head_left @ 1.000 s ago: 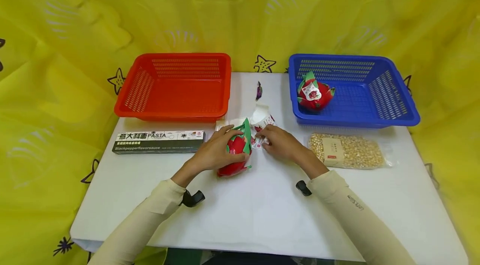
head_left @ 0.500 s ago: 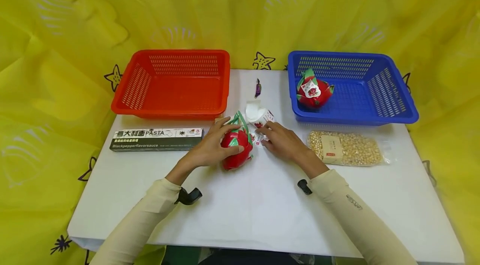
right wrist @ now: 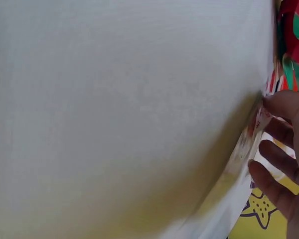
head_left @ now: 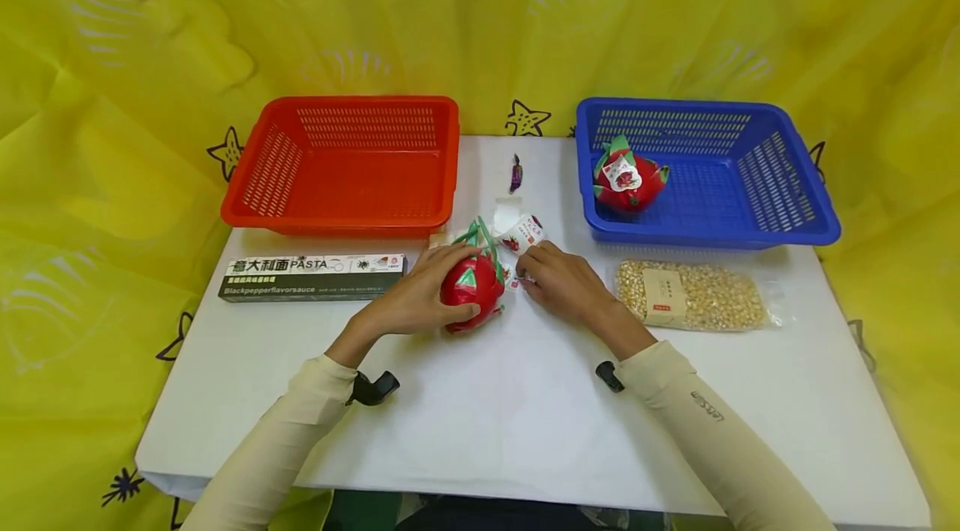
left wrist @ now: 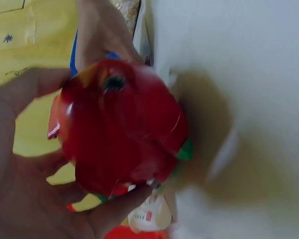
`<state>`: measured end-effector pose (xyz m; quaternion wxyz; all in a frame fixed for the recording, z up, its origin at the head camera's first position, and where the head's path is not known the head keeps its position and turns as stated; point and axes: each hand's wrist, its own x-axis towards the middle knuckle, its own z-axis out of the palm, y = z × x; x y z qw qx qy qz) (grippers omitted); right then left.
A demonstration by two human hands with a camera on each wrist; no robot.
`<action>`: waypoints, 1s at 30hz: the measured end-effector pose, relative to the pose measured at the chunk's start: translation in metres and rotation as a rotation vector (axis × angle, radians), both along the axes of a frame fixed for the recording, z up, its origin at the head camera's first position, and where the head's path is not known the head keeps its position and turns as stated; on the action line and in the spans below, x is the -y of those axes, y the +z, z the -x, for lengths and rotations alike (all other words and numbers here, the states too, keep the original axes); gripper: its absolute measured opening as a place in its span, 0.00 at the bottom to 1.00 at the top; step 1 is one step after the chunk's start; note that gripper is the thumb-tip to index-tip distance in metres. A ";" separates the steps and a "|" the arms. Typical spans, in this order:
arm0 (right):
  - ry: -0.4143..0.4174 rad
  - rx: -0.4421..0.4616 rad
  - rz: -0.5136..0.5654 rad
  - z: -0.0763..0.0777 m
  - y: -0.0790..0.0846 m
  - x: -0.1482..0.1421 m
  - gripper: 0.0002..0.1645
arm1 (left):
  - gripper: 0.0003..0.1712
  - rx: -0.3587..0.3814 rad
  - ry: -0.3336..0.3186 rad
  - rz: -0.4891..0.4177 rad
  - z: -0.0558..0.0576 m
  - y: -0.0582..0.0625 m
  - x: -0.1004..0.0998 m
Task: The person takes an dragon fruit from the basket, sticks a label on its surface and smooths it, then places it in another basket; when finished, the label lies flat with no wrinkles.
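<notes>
A red dragon fruit (head_left: 474,288) with green tips, glossy like a model, is gripped by my left hand (head_left: 418,291), fingers over its far side and thumb in front. The left wrist view shows its dark-spotted end, with left-hand fingers (left wrist: 35,194) around it. Just right of the fruit, my right hand (head_left: 564,285) pinches a white label strip (head_left: 522,233) printed with red dragon fruits. In the right wrist view, the thumb and forefinger of the right hand (right wrist: 291,149) meet at the strip (right wrist: 261,118); its other end is hidden.
A red basket (head_left: 337,227) stands at back left. The blue basket (head_left: 720,239) at back right holds another dragon fruit (head_left: 630,182). A pasta box (head_left: 311,278) lies left, a corn kernel bag (head_left: 697,295) right, and a small purple-wrapped candy (head_left: 516,173) at the back.
My left hand has turned the dragon fruit, so its green-tipped end points more away and its red side faces up. The label strip has shifted slightly while my right hand stays near the same spot.
</notes>
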<state>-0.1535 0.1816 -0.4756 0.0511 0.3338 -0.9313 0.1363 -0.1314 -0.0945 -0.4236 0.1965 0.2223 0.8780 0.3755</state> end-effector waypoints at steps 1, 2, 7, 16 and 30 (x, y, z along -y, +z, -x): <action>0.013 -0.032 -0.004 0.000 -0.001 0.000 0.04 | 0.50 0.012 -0.017 -0.001 0.000 0.000 0.002; 0.025 -0.064 -0.011 0.000 -0.002 0.000 0.04 | 0.51 0.021 -0.029 -0.005 0.001 0.000 0.003; 0.049 -0.160 -0.064 -0.001 -0.004 -0.001 0.09 | 0.51 0.048 -0.046 -0.042 0.002 0.000 0.006; 0.033 -0.020 0.006 -0.005 0.002 -0.001 0.03 | 0.40 0.015 -0.029 -0.089 0.000 -0.007 -0.001; -0.141 0.574 0.881 -0.017 0.028 0.009 0.07 | 0.42 0.029 -0.016 -0.114 -0.001 -0.009 0.001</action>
